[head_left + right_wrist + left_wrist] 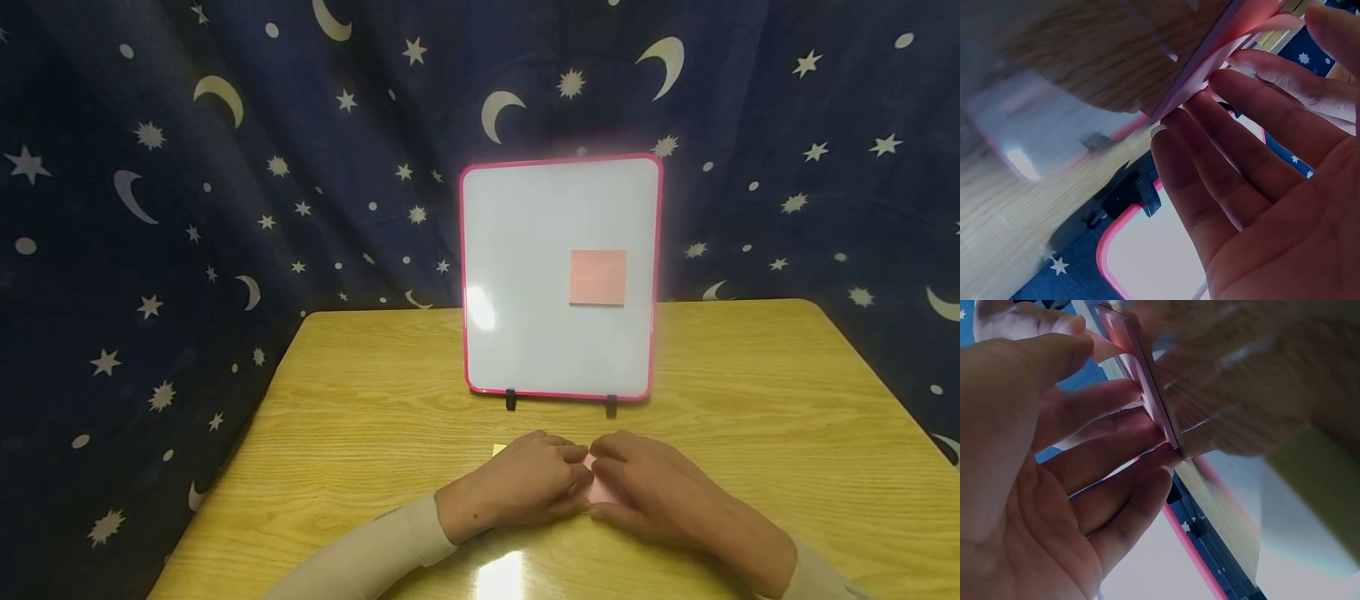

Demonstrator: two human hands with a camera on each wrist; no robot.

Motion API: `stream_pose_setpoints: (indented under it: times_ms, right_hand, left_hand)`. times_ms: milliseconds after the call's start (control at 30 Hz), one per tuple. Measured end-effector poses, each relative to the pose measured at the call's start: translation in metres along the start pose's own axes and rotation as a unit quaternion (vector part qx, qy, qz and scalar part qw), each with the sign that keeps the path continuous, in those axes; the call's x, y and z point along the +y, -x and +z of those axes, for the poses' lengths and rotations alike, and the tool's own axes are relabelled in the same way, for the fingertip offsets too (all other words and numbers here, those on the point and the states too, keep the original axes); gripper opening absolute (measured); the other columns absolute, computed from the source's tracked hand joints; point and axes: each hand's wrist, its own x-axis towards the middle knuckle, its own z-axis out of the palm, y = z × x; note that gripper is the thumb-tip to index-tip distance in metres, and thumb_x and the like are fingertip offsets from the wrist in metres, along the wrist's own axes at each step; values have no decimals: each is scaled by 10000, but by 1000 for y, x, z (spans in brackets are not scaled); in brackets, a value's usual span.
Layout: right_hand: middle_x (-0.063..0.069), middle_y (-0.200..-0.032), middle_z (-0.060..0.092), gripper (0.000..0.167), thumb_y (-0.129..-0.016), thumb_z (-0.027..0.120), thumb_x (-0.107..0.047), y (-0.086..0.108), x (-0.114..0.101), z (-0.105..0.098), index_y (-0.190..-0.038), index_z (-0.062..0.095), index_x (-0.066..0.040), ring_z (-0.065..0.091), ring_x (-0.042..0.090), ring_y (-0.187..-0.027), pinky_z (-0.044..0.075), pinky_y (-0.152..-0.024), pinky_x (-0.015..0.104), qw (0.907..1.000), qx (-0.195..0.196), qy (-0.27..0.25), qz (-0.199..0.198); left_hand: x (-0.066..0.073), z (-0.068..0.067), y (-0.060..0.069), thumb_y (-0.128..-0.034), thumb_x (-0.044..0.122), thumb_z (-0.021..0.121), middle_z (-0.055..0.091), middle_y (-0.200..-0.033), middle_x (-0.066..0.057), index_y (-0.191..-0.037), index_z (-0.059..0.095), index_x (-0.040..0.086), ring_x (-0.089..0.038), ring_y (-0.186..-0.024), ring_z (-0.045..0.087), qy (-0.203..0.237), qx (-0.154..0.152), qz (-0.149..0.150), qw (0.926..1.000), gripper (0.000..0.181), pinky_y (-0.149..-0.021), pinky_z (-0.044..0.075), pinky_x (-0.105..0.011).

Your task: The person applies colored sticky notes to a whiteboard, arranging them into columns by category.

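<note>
Head view: I see glossy wood-grain desk (360, 400), dark blue curtain (150, 267) of moons and stars behind; pink-framed whiteboard (525, 250) stands there, bearing pink note (597, 277). Pink pad (602, 490) on desk between left hand (525, 479) and right hand (656, 487). Left wrist: fingers half bent, tips touching pad; whether pinching, I cannot tell. Right wrist: fingers likewise; desk mirrors whiteboard.

Two hands (517, 479) (663, 492), one whiteboard (547, 275), two black feet (511, 400) (611, 407), one far pink square (597, 277), one near pink pad (603, 492), one yellow piece (498, 448) and one table (360, 375) are counted.
</note>
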Motion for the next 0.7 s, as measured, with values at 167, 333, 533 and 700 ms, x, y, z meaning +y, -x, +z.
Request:
stream_pose_setpoints:
  times_ms: [167, 333, 533, 700]
  right_hand:
    - [-3, -1140, 671, 362, -841, 861, -436, 0, -1, -1, -1015, 756, -136, 656, 151, -996, 589, -830, 377, 10000, 2, -12, 52]
    - [-13, -1118, 678, 254, -846, 867, -355, -1, -2, -1, -975, 765, -161, 656, 138, -973, 585, -808, 367, 9999, 73, -75, 28]
    - [-20, -1108, 687, 157, -838, 855, -256, -2, -2, 0, -949, 769, -186, 664, 133, -971, 585, -809, 365, 9999, 99, -127, 2]
    - [-23, -1083, 686, 134, -817, 863, -200, -2, -1, 2, -883, 747, -192, 663, 133, -944, 581, -785, 351, 9996, 212, -163, -104]
  left_hand:
    - [1, 0, 0, -1049, 361, 623, 516, -849, 145, -843, 652, 265, -48, -824, 628, -16, 38, -20, 10000, 230, -810, 532, -265]
    - [1, 0, 0, -1052, 347, 608, 530, -863, 139, -906, 714, 258, -52, -835, 634, -28, 1, -51, 10000, 201, -807, 530, -265]
    - [0, -1, 0, -1068, 339, 576, 593, -920, 135, -1045, 779, 266, -59, -929, 683, -93, -16, -40, 9999, 217, -873, 545, -271]
    - [-1, -1, 0, -1040, 366, 624, 589, -914, 133, -970, 735, 269, -56, -891, 670, -46, -41, 20, 10000, 163, -842, 543, -271]
